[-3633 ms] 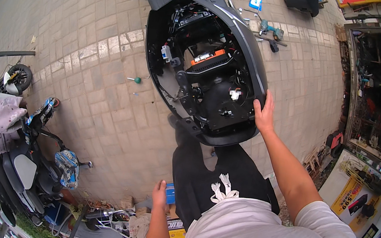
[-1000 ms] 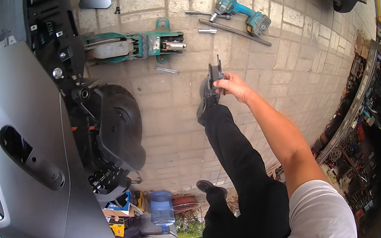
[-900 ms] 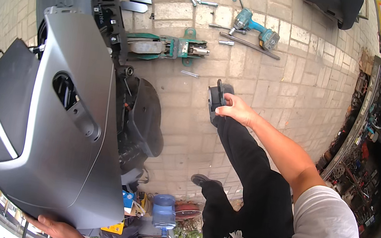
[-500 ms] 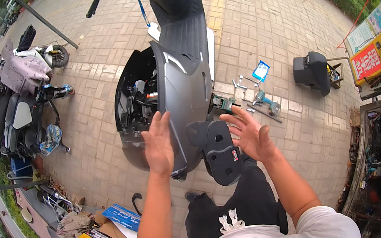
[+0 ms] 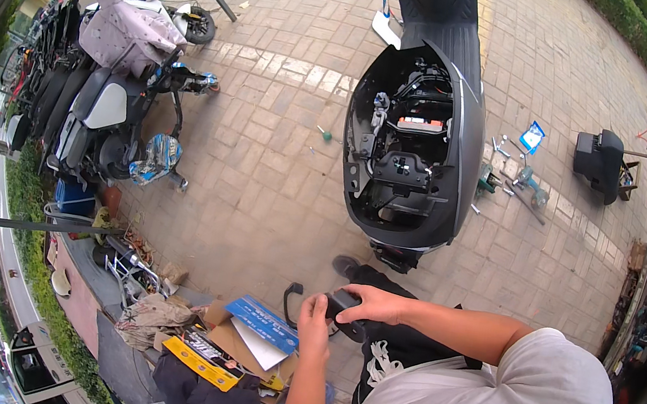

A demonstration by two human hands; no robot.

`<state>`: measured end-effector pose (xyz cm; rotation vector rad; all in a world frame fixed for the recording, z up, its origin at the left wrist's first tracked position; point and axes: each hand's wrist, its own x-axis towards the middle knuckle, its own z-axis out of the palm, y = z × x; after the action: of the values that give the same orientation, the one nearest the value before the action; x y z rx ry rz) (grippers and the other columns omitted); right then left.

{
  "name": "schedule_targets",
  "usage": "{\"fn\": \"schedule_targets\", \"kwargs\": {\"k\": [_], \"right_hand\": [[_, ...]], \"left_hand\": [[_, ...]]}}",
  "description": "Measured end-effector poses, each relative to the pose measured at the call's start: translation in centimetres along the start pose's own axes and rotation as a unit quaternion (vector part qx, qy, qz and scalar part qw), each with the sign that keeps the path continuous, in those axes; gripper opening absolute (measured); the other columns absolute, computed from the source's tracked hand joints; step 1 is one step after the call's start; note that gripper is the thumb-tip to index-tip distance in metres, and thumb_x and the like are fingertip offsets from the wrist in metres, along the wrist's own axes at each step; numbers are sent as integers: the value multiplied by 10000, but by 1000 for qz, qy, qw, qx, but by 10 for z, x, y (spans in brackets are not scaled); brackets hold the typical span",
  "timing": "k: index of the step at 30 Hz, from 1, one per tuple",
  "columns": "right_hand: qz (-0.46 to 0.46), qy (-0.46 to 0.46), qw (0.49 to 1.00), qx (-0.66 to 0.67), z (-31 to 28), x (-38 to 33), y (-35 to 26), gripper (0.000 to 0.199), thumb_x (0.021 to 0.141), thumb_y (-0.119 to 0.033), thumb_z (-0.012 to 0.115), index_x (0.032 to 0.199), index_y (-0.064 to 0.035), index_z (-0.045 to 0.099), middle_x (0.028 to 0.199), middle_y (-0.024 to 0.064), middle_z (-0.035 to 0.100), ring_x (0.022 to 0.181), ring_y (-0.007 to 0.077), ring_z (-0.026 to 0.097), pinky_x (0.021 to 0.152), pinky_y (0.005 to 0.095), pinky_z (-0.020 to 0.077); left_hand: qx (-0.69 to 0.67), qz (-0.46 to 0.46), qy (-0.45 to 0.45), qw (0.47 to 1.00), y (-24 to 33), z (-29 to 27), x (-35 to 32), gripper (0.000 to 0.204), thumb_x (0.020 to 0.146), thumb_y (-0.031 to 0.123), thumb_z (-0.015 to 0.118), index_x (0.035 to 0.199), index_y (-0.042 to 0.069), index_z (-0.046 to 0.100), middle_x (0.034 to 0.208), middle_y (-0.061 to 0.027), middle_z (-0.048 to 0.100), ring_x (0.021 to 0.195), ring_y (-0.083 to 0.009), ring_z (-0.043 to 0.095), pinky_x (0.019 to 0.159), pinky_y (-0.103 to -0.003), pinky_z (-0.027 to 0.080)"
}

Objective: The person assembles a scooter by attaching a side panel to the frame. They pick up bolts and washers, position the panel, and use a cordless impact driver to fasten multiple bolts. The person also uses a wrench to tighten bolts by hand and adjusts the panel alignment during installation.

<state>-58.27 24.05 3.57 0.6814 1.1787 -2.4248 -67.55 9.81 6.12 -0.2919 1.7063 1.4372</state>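
Low in front of my body, a black piece (image 5: pixel 341 302) sits between my two hands, mostly covered by fingers and dark trousers behind it. My left hand (image 5: pixel 314 326) has its fingers pressed together against the left edge. From the right, my right hand (image 5: pixel 375 303) wraps over the top, thumb toward my left hand. Beyond them stands a grey scooter (image 5: pixel 467 140), its under-seat body uncovered, showing wiring and a black bracket (image 5: pixel 403 170). The scooter's rear end is nearest my hands without touching them.
Tools, including a teal power drill (image 5: pixel 529 179), lie right of the scooter near a blue-white packet (image 5: pixel 531 138). A black case (image 5: pixel 597 163) stands farther right. Parked scooters (image 5: pixel 98 114) line the left. Cardboard boxes (image 5: pixel 258 334) and a black hooked bar (image 5: pixel 291 302) lie near my left forearm.
My hands were spread apart beside a black padded piece at the scooter's rear; now they are together lower down, closed on a black piece. The view has turned left.
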Motion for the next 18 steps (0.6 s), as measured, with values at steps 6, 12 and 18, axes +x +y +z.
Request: {"fn": "schedule_targets", "kwargs": {"k": [6, 12, 18], "right_hand": [[66, -43, 994, 75, 15, 113, -43, 630, 768, -283, 801, 1243, 24, 524, 1092, 87, 599, 1009, 159, 553, 879, 290, 441], [105, -17, 966, 237, -15, 230, -122, 557, 789, -202, 774, 1246, 8, 534, 1074, 96, 638, 966, 140, 630, 847, 288, 519], [6, 108, 979, 173, -11, 292, -207, 637, 770, -262, 792, 1276, 6, 510, 1102, 98, 612, 1028, 156, 586, 873, 297, 482]], "left_hand": [[50, -44, 30, 997, 68, -61, 107, 401, 955, 353, 611, 1093, -22, 574, 1007, -92, 610, 922, -160, 565, 838, -299, 452], [111, -108, -42, 987, 176, -76, 248, 368, 960, 364, 593, 1024, 2, 593, 922, -64, 619, 833, -127, 574, 704, -268, 459], [100, -137, -69, 983, 276, -53, 326, 422, 961, 418, 570, 1200, 72, 539, 1094, -64, 620, 978, -162, 585, 812, -316, 447]]}}
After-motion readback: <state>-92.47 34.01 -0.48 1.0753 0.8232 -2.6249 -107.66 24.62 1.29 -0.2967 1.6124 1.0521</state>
